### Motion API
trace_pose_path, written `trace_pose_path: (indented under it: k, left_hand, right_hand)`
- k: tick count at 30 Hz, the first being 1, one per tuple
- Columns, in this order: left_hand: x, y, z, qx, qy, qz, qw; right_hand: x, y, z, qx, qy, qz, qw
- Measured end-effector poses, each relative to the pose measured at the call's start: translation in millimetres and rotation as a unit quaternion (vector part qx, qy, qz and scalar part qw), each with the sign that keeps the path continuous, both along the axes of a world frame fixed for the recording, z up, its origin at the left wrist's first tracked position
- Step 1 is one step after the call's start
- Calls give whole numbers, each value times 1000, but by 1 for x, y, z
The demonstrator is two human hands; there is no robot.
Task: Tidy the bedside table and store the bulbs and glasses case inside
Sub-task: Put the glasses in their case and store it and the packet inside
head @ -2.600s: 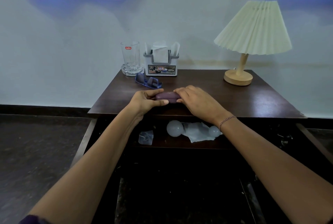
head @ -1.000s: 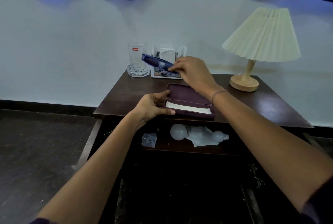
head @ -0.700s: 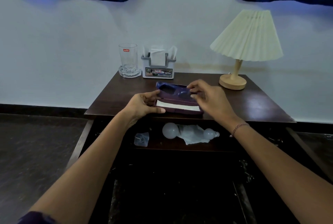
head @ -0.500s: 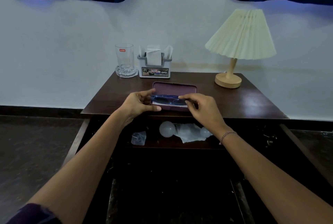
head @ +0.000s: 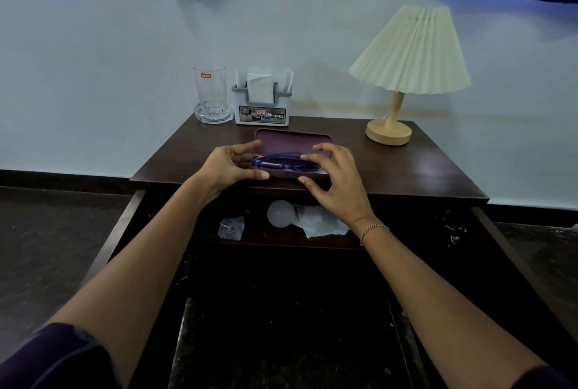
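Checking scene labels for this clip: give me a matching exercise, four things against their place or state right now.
Things:
1. glasses case
2. glasses
3. bulb
4. lamp

Place or state:
A. in the open drawer
B. back right of the tabletop
C. lying inside the case
D. lid up, at the tabletop's front edge

Pairs: 1-D, 2-C, 3-A, 4-B

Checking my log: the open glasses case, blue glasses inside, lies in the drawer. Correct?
No. In the head view the open glasses case, blue glasses inside, lies on the bedside table top, above the open drawer, not in it.
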State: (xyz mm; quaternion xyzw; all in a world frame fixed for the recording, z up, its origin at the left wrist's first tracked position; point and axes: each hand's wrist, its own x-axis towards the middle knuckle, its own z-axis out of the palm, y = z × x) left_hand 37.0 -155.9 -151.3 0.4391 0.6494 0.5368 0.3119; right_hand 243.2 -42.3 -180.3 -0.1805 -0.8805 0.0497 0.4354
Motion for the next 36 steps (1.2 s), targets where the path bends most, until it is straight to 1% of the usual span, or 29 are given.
trace_pose_path:
  k: [4,8,12,15,17,19,23,27,30,32,36]
  left_hand:
    - [1,-3,0,14,3,-6,1000]
    - [2,-3,-1,28,-3,-5,1000]
    - [-2,-3,-1,25,-1,-1,1000]
    - [-2,-2,1,4,3,-1,1000]
    - [-2,0,1,14,18,-19,1000]
    - [-3,1,1,33,18,-26,999]
    - [-5,-1,-3,70,-11,0,997]
    - [-1,-3,-9,79,19,11,997]
    - [1,-2,-8,96,9,5,995]
    - [3,-3,-8,101,20,10,995]
    - [14,-9,-10,154,35,45,986]
  right_hand:
    - [-1,-3,1,-16,19,-21,999]
    - [-1,-3,4,-88,26,-33,995]
    - [0,1,10,-181,2,-19,983]
    - [0,6,15,-226,-51,-7,973]
    - [0,11,18,-235,-67,-4,970]
    - [0,15,19,-234,-59,-12,970]
    - [-1,15,16,-262,-20,11,965]
    - [1,10,12,-262,16,25,965]
    - [2,9,12,-236,25,34,971]
    - [2,11,11,-221,25,37,974]
    - [3,8,11,-215,47,55,974]
